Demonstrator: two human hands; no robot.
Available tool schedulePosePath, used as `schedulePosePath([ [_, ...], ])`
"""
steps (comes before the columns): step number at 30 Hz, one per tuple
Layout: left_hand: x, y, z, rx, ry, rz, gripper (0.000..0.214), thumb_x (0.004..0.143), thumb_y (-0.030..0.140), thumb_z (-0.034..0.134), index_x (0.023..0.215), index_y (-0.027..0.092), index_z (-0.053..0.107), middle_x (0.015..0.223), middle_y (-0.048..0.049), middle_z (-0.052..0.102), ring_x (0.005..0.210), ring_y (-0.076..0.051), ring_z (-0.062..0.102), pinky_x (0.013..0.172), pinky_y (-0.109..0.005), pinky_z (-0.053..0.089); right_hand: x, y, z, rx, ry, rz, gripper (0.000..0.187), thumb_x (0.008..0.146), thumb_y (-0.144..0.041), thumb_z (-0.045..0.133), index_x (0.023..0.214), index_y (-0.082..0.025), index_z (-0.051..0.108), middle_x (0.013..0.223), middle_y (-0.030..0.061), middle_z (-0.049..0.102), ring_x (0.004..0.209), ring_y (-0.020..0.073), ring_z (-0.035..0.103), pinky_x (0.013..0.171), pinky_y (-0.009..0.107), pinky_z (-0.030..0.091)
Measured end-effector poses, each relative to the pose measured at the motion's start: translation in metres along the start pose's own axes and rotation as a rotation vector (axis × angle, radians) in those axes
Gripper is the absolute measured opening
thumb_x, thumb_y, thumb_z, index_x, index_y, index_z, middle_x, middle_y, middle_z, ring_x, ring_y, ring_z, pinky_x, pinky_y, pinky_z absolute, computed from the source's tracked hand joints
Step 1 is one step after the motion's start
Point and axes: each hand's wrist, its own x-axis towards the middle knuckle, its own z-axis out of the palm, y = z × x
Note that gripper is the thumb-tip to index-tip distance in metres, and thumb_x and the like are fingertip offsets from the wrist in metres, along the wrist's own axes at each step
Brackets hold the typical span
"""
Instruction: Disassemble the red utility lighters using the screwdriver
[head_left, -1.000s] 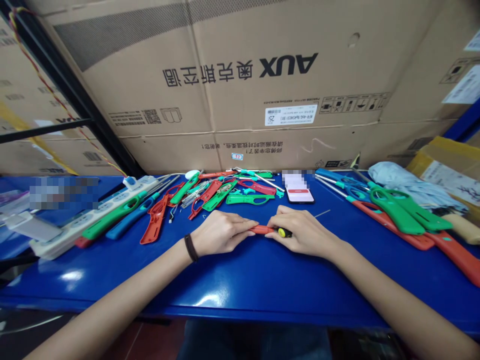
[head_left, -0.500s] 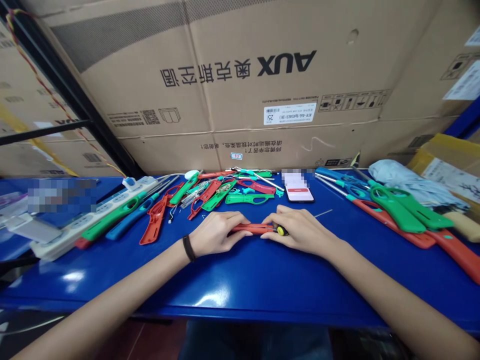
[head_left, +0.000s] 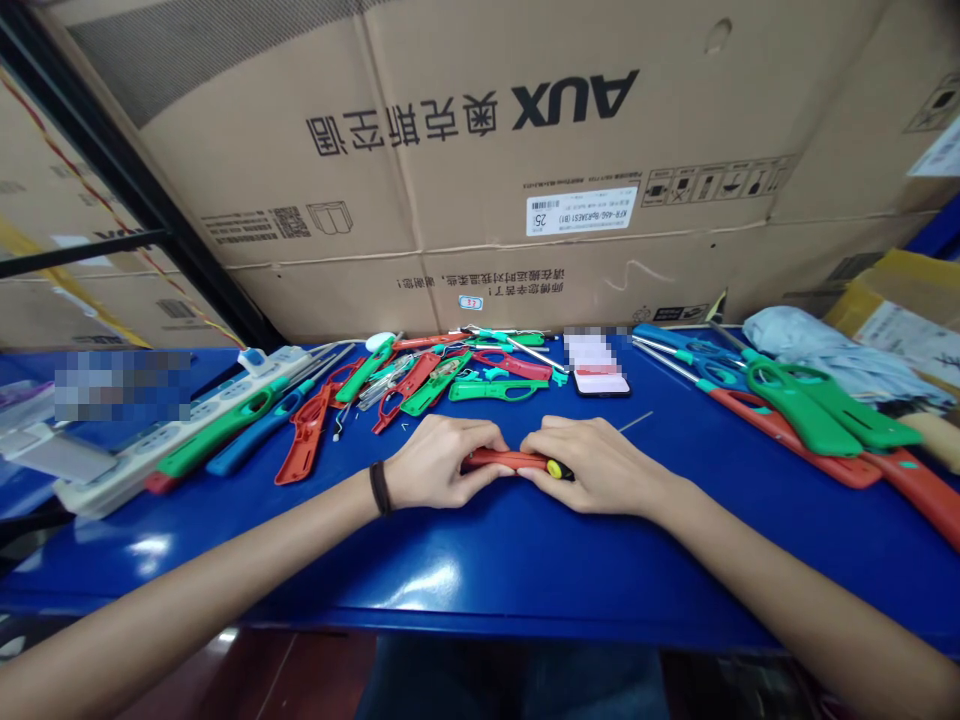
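Observation:
Both my hands rest on the blue table [head_left: 480, 570] near its middle and grip one red plastic handle piece [head_left: 504, 460] between them. My left hand [head_left: 442, 462] is closed round its left end; a dark band sits on that wrist. My right hand [head_left: 600, 465] is closed on its right end, where a small tool with a yellow and black tip [head_left: 556, 469] shows under the fingers. How the tool meets the red piece is hidden by my fingers.
A heap of red, green and teal handle parts [head_left: 435, 378] lies behind my hands, beside a phone [head_left: 600, 380]. Long green, red and blue lighters [head_left: 810, 420] lie at the right, a white power strip [head_left: 187, 420] at the left. Cardboard boxes [head_left: 480, 150] wall the back.
My hands have closed in toward each other on the red piece, hiding more of it. The view has tipped slightly; nothing else on the table moved.

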Motion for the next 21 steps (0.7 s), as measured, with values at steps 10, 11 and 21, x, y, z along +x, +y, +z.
schedulePosePath([
  [10, -0.0048, 0.0048, 0.0051, -0.075, 0.059, -0.049, 0.018, 0.085, 0.033, 0.054, 0.086, 0.017, 0.062, 0.073, -0.0006, 0.065, 0.059, -0.011, 0.057, 0.053, -0.019, 0.037, -0.0011, 0.0015, 0.0044, 0.011, 0.046, -0.032, 0.022, 0.09, -0.029, 0.046, 0.074, -0.017, 0.055, 0.066, -0.0003, 0.049, 0.062, 0.0127, 0.047, 0.054, 0.024, 0.027],
  [11, -0.0054, 0.0052, 0.0056, -0.076, 0.067, -0.049, 0.017, 0.085, 0.032, 0.055, 0.086, 0.017, 0.062, 0.073, -0.0005, 0.065, 0.059, -0.011, 0.057, 0.053, -0.019, 0.037, -0.0013, 0.0015, 0.0046, 0.008, 0.049, -0.038, 0.023, 0.09, -0.029, 0.046, 0.073, -0.017, 0.055, 0.065, -0.0002, 0.049, 0.062, 0.0129, 0.047, 0.054, 0.025, 0.027],
  [21, -0.0067, 0.0034, 0.0069, -0.057, 0.097, 0.005, 0.018, 0.085, 0.031, 0.054, 0.086, 0.016, 0.063, 0.069, -0.0007, 0.063, 0.056, -0.01, 0.055, 0.052, -0.02, 0.036, -0.0015, -0.001, 0.0004, -0.037, 0.022, -0.029, 0.023, 0.09, -0.031, 0.047, 0.075, -0.017, 0.057, 0.068, 0.0007, 0.052, 0.063, 0.0132, 0.049, 0.054, 0.025, 0.027],
])
